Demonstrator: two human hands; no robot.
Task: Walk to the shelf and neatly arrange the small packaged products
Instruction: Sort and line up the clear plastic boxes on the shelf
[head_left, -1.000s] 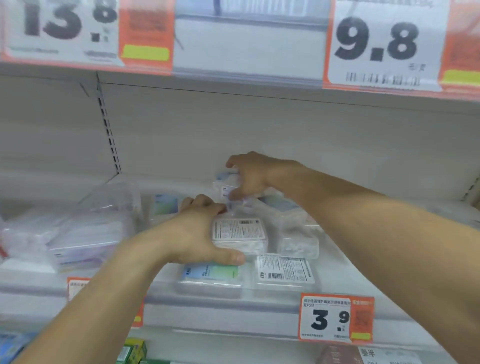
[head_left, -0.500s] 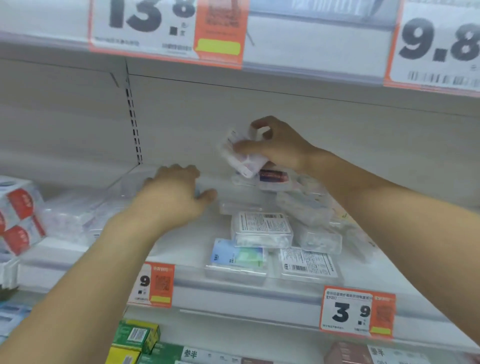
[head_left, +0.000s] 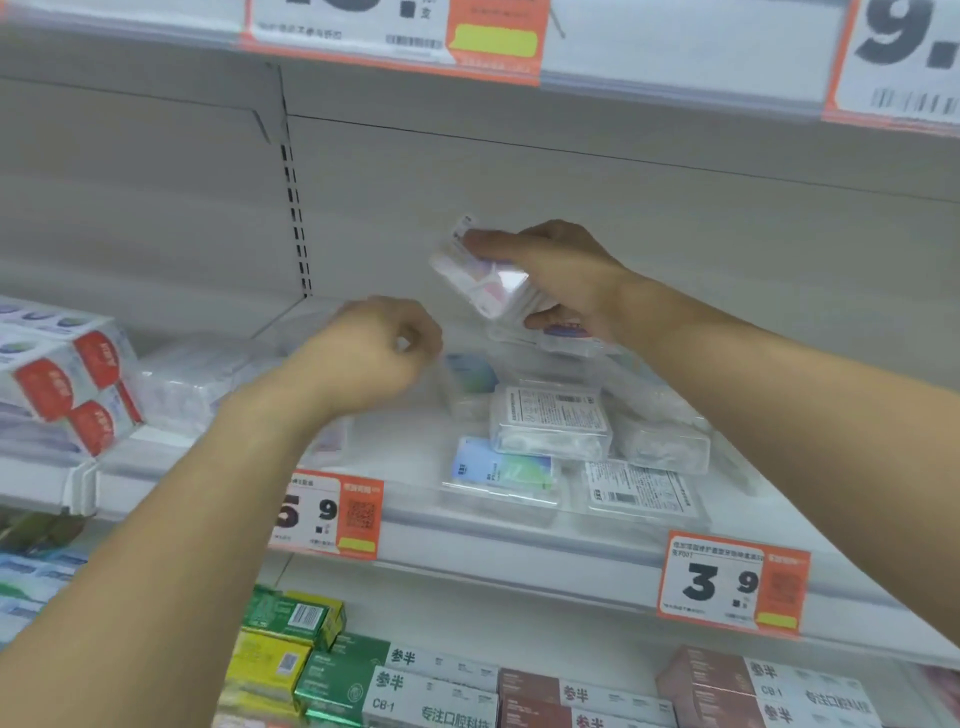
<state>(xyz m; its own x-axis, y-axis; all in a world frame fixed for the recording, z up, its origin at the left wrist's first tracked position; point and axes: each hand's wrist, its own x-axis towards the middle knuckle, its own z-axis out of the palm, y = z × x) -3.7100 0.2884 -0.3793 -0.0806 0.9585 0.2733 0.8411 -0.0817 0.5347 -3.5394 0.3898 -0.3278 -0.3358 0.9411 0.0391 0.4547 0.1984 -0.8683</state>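
Your right hand (head_left: 561, 275) pinches a clear packet (head_left: 485, 278), tilted, above the shelf (head_left: 519, 530) middle; your left hand (head_left: 374, 353) hovers curled, holding nothing. Loosen that pinch and it could topple the stacked packets (head_left: 550, 415) below.

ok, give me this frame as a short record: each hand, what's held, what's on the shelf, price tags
right hand: holds a small clear pack tilted, raised above the shelf
left hand: fingers curled, nothing visibly held, hovering left of the packs
shelf: clear packs lying flat, some label up, one stacked pack on top of others
left of shelf: red-and-white boxes
tags: 3.9 tag at front right; a tag ending in 9 partly hidden by the left arm
below: green and yellow boxes
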